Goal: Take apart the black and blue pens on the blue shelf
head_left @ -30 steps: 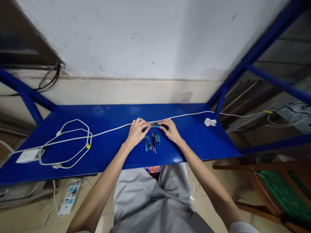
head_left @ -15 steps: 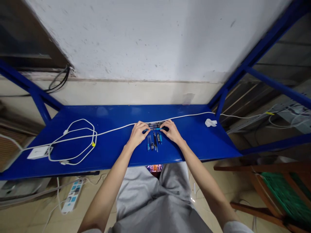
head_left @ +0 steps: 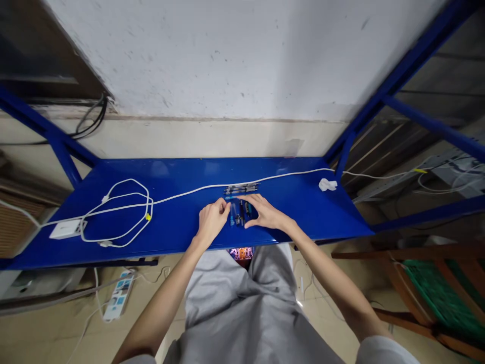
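My left hand [head_left: 212,219] rests on the blue tabletop just left of a small group of pen parts, its thumb and index finger pinched together. Whether anything is between those fingertips cannot be made out. My right hand [head_left: 265,213] curves over the group's right side, thumb and fingers apart, partly hiding it. Among the parts are a blue piece with a clear tube [head_left: 232,218] and a dark slim piece [head_left: 242,214]. Behind them several pens [head_left: 241,189] lie side by side, crosswise. A blue pen's end [head_left: 228,197] shows in front of that row, the rest mostly covered by my right fingers.
A white cable [head_left: 189,191] runs across the blue table [head_left: 182,172], looping at the left near a white box [head_left: 67,229]. Crumpled white tissue [head_left: 328,185] lies at the right. Blue frame posts stand at both ends, with a power strip [head_left: 119,296] on the floor.
Both hands have left the blue pen they held by its ends and come nearer to me. My right hand has spread over the loose parts, and the row of pens is now uncovered.
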Demonstrator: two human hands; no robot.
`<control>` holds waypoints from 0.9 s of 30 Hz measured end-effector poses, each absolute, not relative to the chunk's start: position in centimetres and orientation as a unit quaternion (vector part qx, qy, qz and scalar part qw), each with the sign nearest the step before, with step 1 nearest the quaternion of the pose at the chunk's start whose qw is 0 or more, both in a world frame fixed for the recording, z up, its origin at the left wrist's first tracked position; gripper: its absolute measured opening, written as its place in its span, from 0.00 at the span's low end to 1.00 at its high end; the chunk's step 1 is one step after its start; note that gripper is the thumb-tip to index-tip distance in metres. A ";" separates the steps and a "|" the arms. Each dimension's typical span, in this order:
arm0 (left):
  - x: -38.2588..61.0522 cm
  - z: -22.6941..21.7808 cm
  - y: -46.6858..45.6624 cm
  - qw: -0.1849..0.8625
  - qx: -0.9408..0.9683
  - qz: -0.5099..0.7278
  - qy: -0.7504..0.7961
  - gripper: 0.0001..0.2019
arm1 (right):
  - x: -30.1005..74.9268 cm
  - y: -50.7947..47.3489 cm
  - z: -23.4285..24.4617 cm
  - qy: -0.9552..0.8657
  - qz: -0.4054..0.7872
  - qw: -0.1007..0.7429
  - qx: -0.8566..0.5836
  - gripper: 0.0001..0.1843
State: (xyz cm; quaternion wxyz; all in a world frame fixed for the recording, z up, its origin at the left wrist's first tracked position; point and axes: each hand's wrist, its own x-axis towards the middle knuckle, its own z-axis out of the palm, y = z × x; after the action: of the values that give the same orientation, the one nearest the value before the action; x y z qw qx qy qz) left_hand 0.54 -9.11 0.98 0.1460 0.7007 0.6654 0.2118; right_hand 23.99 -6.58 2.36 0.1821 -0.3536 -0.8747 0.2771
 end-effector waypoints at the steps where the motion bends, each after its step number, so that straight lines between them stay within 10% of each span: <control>1: 1.0 1.2 -9.2 0.135 0.708 0.182 0.669 0.14 | 23.8 -6.6 2.3 -0.880 0.276 0.160 -0.353 0.55; 12: 2.8 3.3 -8.8 0.082 0.733 0.037 0.674 0.14 | 23.1 -6.1 1.9 -0.897 0.227 0.108 -0.364 0.58; 27: 0.4 0.9 -9.4 -0.006 0.768 0.168 0.618 0.04 | 23.9 -5.5 1.7 -0.884 0.265 0.159 -0.351 0.54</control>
State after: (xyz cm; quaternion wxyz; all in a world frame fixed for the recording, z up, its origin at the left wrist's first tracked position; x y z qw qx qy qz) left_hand 0.45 -9.40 0.87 -0.0056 0.7682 0.6178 0.1679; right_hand 23.87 -5.54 1.73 0.1589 -0.3511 -0.8838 0.2653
